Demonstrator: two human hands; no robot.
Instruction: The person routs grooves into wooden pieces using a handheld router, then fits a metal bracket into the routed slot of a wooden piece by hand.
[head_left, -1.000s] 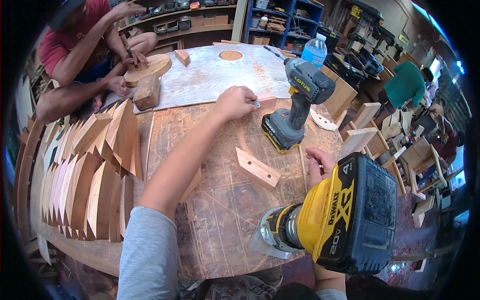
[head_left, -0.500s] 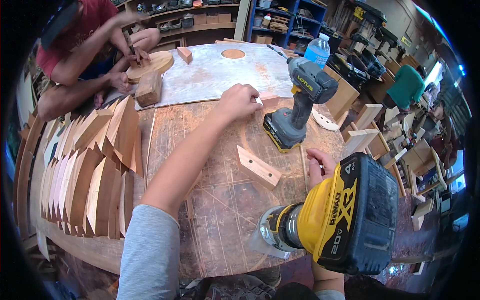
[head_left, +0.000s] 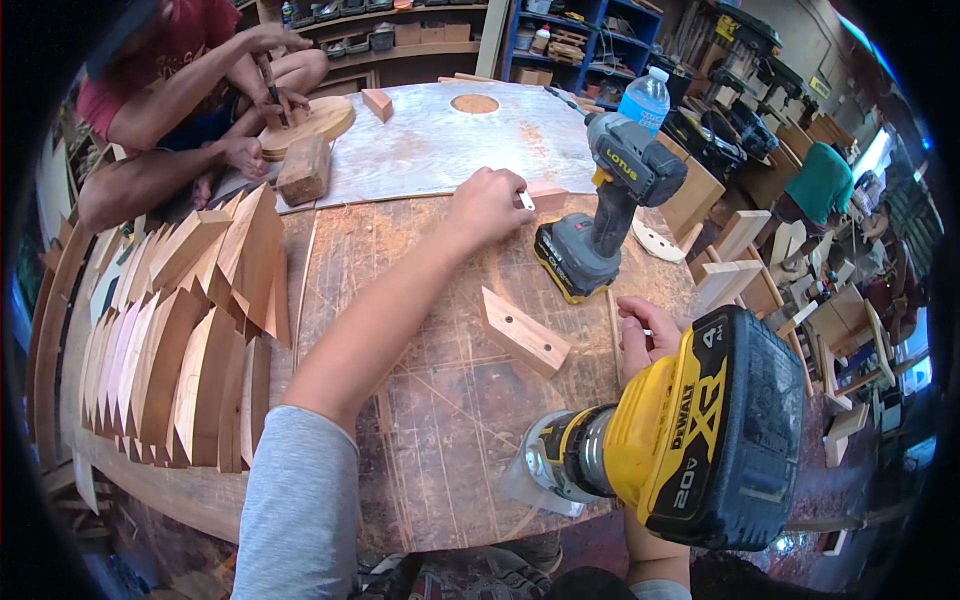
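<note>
My left hand is closed in a pinch beyond the middle of the bench, with a small white piece sticking out from its fingertips. A pinkish wood block lies just beside it. My right hand is curled, partly hidden behind a yellow-and-black cordless trim router standing on the near bench edge. Something small and pale shows between its fingers, too small to name. Between the hands lies an angled wood piece with two dark holes. A grey cordless impact driver stands upright on its battery, bit pointing away.
Stacked cut wood pieces fill the bench's left side. Across from me a person works with a chisel-like tool on a rounded board. A wood block, a water bottle and a pale holed disc lie around the white board.
The view has shifted slightly, so the bench items sit a little farther right. More of the white piece shows at my left fingertips. The person opposite has moved a raised hand.
</note>
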